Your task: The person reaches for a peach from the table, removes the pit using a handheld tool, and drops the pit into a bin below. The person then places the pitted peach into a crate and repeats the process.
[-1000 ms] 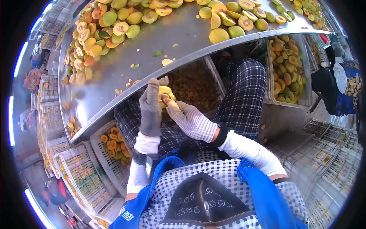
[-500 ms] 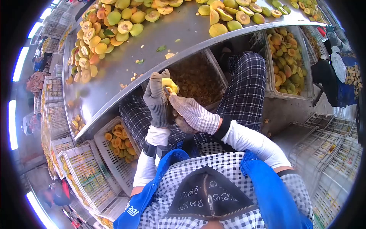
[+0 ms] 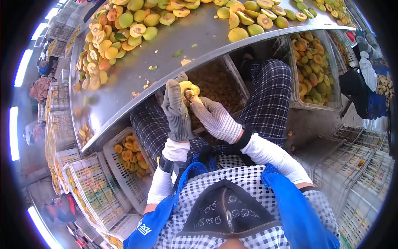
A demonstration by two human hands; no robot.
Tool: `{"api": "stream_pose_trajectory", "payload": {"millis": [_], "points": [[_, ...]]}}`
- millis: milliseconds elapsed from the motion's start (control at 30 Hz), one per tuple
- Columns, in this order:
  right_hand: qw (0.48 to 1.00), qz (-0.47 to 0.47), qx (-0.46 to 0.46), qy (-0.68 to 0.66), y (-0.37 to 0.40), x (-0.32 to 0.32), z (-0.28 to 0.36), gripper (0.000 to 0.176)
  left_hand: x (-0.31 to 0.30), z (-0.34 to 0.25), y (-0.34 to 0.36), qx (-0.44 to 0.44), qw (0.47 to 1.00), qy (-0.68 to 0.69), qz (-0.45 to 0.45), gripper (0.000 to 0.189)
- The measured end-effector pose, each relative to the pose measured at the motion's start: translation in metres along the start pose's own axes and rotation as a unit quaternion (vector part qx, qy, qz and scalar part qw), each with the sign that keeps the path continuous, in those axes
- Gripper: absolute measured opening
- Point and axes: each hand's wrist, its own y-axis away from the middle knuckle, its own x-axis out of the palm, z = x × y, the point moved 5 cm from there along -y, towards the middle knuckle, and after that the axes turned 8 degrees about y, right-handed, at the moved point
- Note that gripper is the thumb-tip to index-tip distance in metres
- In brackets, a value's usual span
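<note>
My left hand [image 3: 177,112], in a grey knitted glove, grips a yellow fruit half [image 3: 185,87] just under the edge of the steel table [image 3: 137,79]. In its striped white glove, my right hand [image 3: 214,118] presses a small pitting tool [image 3: 191,94] into the fruit's cut face. Both hands hover over a plastic crate of pits and scraps [image 3: 211,87] between my knees.
Heaps of whole and halved yellow-green fruit [image 3: 112,37] cover the table's far side. A crate of fruit halves [image 3: 311,70] stands at the right, another crate with halves [image 3: 126,153] at the lower left. Empty stacked crates [image 3: 356,166] fill the right. Another person's sleeve [image 3: 367,70] shows at far right.
Both hands have lifted slightly toward the table edge, still on the same fruit. The tool has worked on in the fruit's cut face.
</note>
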Motion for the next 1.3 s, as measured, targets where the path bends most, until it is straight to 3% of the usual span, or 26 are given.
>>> {"api": "stream_pose_trajectory", "payload": {"millis": [100, 167, 300, 367, 433, 467, 500, 567, 600, 633, 700, 767, 800, 833, 900, 933, 967, 1000, 1033, 1067, 1100, 1133, 1167, 1233, 1267, 1300], "points": [[0.999, -0.03, 0.023, -0.004, 0.0, 0.001, -0.003, 0.045, 0.008, -0.008, 0.008, 0.017, 0.999, -0.033, 0.007, 0.057], [0.997, -0.053, 0.052, 0.0, 0.001, -0.001, 0.002, 0.044, 0.013, -0.011, 0.01, 0.099, 0.991, -0.078, 0.039, 0.048], [0.997, 0.016, 0.064, 0.044, 0.0, -0.001, -0.004, 0.043, 0.006, -0.011, 0.007, 0.122, 0.98, -0.158, 0.012, 0.039], [0.997, 0.046, 0.062, 0.018, 0.002, -0.003, -0.004, 0.043, 0.009, -0.009, 0.003, 0.039, 0.987, -0.147, 0.053, 0.036], [0.985, 0.116, 0.11, -0.062, 0.005, -0.004, 0.001, 0.044, 0.012, -0.011, -0.002, 0.021, 0.984, -0.169, 0.058, 0.037], [0.951, 0.174, 0.205, -0.149, 0.01, -0.004, 0.0, 0.047, 0.01, -0.006, -0.004, -0.024, 0.987, -0.133, 0.088, 0.037], [0.952, 0.174, 0.205, -0.149, 0.01, -0.003, -0.002, 0.047, 0.01, 0.0, -0.006, -0.068, 0.986, -0.097, 0.119, 0.037], [0.893, 0.249, 0.231, -0.294, 0.016, 0.008, -0.005, 0.052, 0.013, -0.003, -0.005, -0.084, 0.989, -0.038, 0.112, 0.03], [0.834, 0.296, 0.223, -0.409, 0.022, 0.016, -0.001, 0.055, 0.012, -0.002, -0.002, -0.137, 0.986, -0.01, 0.089, 0.034], [0.834, 0.296, 0.224, -0.409, 0.022, 0.016, -0.004, 0.055, 0.013, -0.001, 0.002, -0.189, 0.98, 0.018, 0.065, 0.038], [0.818, 0.295, 0.226, -0.439, 0.022, 0.016, -0.007, 0.055, 0.016, 0.002, 0.005, -0.165, 0.985, 0.023, 0.05, 0.044], [0.805, 0.311, 0.228, -0.451, 0.016, 0.019, -0.01, 0.055, 0.02, 0.0, 0.006, -0.183, 0.983, 0.017, 0.013, 0.063], [0.787, 0.322, 0.225, -0.476, 0.014, 0.021, -0.009, 0.055, 0.016, 0.004, 0.003, -0.205, 0.974, 0.098, 0.008, 0.049], [0.767, 0.333, 0.222, -0.501, 0.013, 0.022, -0.007, 0.054, 0.008, 0.003, 0.0, -0.199, 0.975, 0.1, 0.003, 0.049], [0.767, 0.361, 0.209, -0.488, 0.013, 0.027, -0.001, 0.054, 0.001, 0.007, 0.0, -0.289, 0.926, 0.234, 0.062, 0.051], [0.768, 0.36, 0.203, -0.489, 0.013, 0.031, 0.001, 0.053, -0.011, 0.006, -0.003, -0.231, 0.96, 0.156, 0.011, 0.052], [0.771, 0.359, 0.194, -0.49, 0.013, 0.035, 0.006, 0.053, -0.025, 0.002, -0.001, -0.224, 0.962, 0.156, 0.005, 0.052], [0.777, 0.342, 0.193, -0.491, 0.016, 0.033, 0.016, 0.052, -0.042, -0.032, -0.001, 0.042, 0.984, -0.166, 0.042, 0.052], [0.749, 0.375, 0.177, -0.517, 0.015, 0.031, 0.008, 0.053, -0.047, -0.064, 0.01, 0.3, 0.833, -0.46, 0.063, 0.051], [0.767, 0.335, 0.252, -0.485, 0.01, 0.027, -0.006, 0.053, -0.091, -0.071, 0.0, 0.084, 0.935, -0.345, -0.017, 0.05], [0.781, 0.29, 0.322, -0.451, 0.005, 0.025, -0.018, 0.053, -0.136, -0.076, 0.002, -0.136, 0.966, -0.199, -0.091, 0.05], [0.813, 0.142, 0.427, -0.37, 0.0, 0.025, -0.039, 0.053, -0.163, -0.103, 0.0, -0.089, 0.855, -0.51, -0.033, 0.046], [0.812, 0.109, 0.456, -0.348, -0.001, 0.026, -0.055, 0.052, -0.18, -0.119, -0.004, -0.034, 0.647, -0.761, 0.025, 0.043], [0.815, 0.157, 0.444, -0.339, 0.001, 0.032, -0.041, 0.051, -0.186, -0.156, -0.026, 0.025, 0.626, -0.774, -0.092, 0.038], [0.831, 0.173, 0.412, -0.331, -0.002, 0.034, -0.034, 0.05, -0.178, -0.165, -0.047, 0.036, 0.688, -0.723, -0.057, 0.033], [0.846, 0.186, 0.381, -0.324, -0.004, 0.034, -0.029, 0.049, -0.164, -0.168, -0.071, 0.102, 0.668, -0.732, -0.083, 0.032]]}}
